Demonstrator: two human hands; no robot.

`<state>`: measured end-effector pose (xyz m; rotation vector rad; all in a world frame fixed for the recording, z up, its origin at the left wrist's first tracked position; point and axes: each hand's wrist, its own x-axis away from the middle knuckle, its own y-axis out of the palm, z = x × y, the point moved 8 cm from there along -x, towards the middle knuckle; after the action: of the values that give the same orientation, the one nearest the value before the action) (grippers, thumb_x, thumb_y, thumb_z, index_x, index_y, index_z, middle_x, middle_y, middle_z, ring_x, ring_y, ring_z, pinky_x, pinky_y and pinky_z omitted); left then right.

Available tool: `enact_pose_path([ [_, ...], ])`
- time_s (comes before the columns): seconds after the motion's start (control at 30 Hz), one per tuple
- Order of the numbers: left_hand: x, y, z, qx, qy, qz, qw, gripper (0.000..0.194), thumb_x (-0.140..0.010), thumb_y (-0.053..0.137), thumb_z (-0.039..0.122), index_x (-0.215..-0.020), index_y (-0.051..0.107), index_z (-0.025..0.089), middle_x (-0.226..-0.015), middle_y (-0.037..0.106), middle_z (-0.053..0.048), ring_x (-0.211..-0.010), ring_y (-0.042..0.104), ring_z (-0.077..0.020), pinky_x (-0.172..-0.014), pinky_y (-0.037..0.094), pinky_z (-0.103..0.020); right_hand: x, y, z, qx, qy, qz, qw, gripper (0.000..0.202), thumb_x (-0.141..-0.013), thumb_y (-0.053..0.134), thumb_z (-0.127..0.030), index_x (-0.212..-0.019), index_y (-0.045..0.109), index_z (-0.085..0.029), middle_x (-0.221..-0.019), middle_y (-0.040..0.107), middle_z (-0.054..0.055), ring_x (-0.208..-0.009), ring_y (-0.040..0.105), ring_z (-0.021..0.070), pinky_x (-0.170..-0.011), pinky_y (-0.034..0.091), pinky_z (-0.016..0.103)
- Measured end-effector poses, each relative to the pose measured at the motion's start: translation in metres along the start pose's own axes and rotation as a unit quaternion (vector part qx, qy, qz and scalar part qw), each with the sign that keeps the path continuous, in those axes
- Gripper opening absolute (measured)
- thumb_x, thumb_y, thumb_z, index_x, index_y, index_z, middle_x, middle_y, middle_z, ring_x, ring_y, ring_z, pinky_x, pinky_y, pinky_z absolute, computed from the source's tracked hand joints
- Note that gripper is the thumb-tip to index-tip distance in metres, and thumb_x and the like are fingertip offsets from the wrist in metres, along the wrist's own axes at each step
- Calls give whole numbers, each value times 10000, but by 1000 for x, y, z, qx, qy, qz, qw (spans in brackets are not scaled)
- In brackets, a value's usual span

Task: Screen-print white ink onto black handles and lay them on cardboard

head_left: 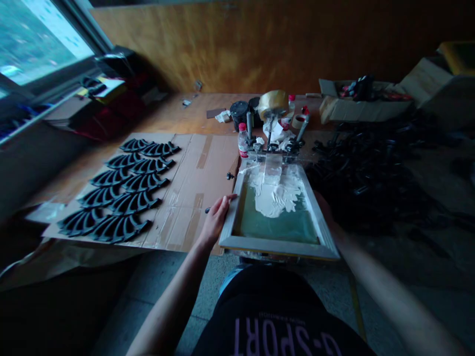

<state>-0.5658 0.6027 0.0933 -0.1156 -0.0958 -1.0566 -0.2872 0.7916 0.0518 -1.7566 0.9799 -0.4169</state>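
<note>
A screen-printing frame [281,243] with a grey rim and green mesh lies in front of me, white paste [276,200] spread over its far half. Beside the frame's left rim is my left hand [216,216], its fingers closed and one fingertip at the rim. From that hand the dark end of a small black piece [207,210] sticks out to the left. My right hand [326,210] is at the frame's right side, dark and blurred, its fingers hidden. A clear squeegee plate [272,169] rests at the paste's far end, below the clamp posts.
Rows of black curved parts [120,228] lie on cardboard [181,185] at left. A dark heap of black parts [367,173] fills the right. Behind the frame are a tape roll [273,104], a red-capped bottle [242,141] and a black tub [239,114]. An open carton [365,110] stands back right.
</note>
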Motion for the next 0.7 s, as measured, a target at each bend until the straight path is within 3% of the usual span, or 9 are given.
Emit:
enact_pose_path([
  [0.07,4,-1,-34,-16,-47,8,999,597,-799,629,563,-1281,603,211,-819,676,-27,-685,596,-156,-596,465,-239,-17,-30,13,30,54,69,996,353,-916,390,-147,-1088,686,-63,-1013,649,177,-913,624,244,-838,517,385],
  [0.1,4,-1,-49,-23,-64,12,998,639,-777,664,530,-1326,565,217,-795,672,-20,-675,600,-158,-597,467,-242,-27,-42,8,34,57,108,992,331,-904,461,-171,-1143,662,-62,-1107,624,201,-1002,608,268,-898,495,401],
  [0.2,-4,1,-82,-54,-100,21,993,675,-740,709,451,-1351,531,228,-748,662,2,-650,604,-156,-604,469,-247,-62,-52,-47,45,-24,144,988,518,-820,668,-259,-1298,556,-96,-1325,516,198,-1206,499,310,-1017,418,415],
  [0.3,-11,1,-96,-72,-112,26,991,634,-736,711,416,-1319,554,221,-747,663,10,-667,615,-154,-636,473,-248,-80,-17,-99,66,-78,25,994,373,-804,690,-236,-1148,622,-110,-1148,620,158,-1095,546,288,-932,441,379],
  [0.4,-12,-2,-101,-69,-111,27,991,599,-733,713,418,-1282,585,217,-769,674,-1,-691,624,-162,-657,479,-255,-59,14,-118,73,-124,-72,987,108,-842,589,-147,-923,660,-146,-930,665,104,-927,580,233,-833,437,328],
  [0.57,-11,-4,-107,-47,-112,30,992,605,-725,713,461,-1261,605,202,-802,678,-13,-685,618,-157,-640,473,-247,0,15,-130,26,-308,-146,940,229,-744,530,-31,-829,663,-196,-847,657,46,-864,564,197,-774,403,292],
  [0.63,-12,-3,-108,-48,-108,22,993,630,-724,708,486,-1268,600,185,-804,673,-16,-674,611,-148,-620,461,-236,3,12,-130,23,-313,-168,935,189,-737,557,-54,-781,656,-209,-797,645,26,-824,561,187,-737,398,283],
  [0.7,-13,-3,-109,-47,-107,13,993,663,-725,699,511,-1283,588,170,-800,668,-20,-664,605,-142,-594,447,-225,-2,8,-128,30,-280,-132,951,153,-787,557,-95,-787,660,-210,-801,644,33,-838,560,197,-739,401,293],
])
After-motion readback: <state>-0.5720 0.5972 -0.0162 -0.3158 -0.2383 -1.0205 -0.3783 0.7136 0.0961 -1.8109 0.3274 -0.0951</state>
